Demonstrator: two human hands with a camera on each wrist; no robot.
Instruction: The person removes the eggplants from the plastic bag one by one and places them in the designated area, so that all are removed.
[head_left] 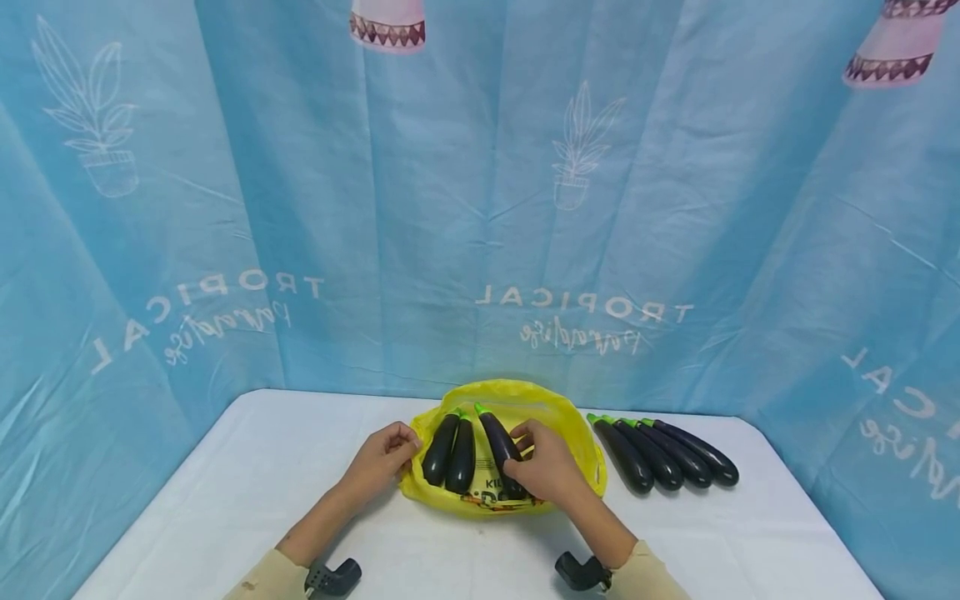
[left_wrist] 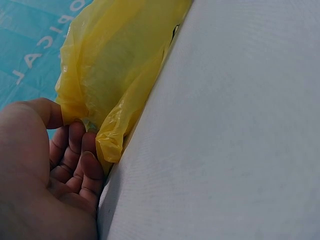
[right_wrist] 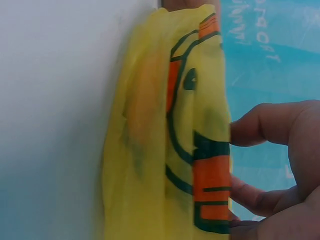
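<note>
A yellow plastic bag (head_left: 487, 390) lies spread open on the table, its rim forming a wide oval. Inside it, on the left, two dark eggplants rest side by side, an outer eggplant (head_left: 441, 450) and an inner eggplant (head_left: 461, 467), green stems pointing away. My left hand (head_left: 382, 457) pinches the left edge of the bag between thumb and fingers. Over the bag's right half, my right hand (head_left: 553, 468) holds a third eggplant (head_left: 495, 435), thumb near its lower end. In the right wrist view the printed bag wall (right_wrist: 180, 125) hides the eggplant and the fingertips.
Several eggplants (head_left: 667, 458) lie in a slanted row just right of the bag, stems toward the back. White cloth covers the table (head_left: 300, 442). A blue printed curtain (head_left: 435, 208) hangs behind and on both sides.
</note>
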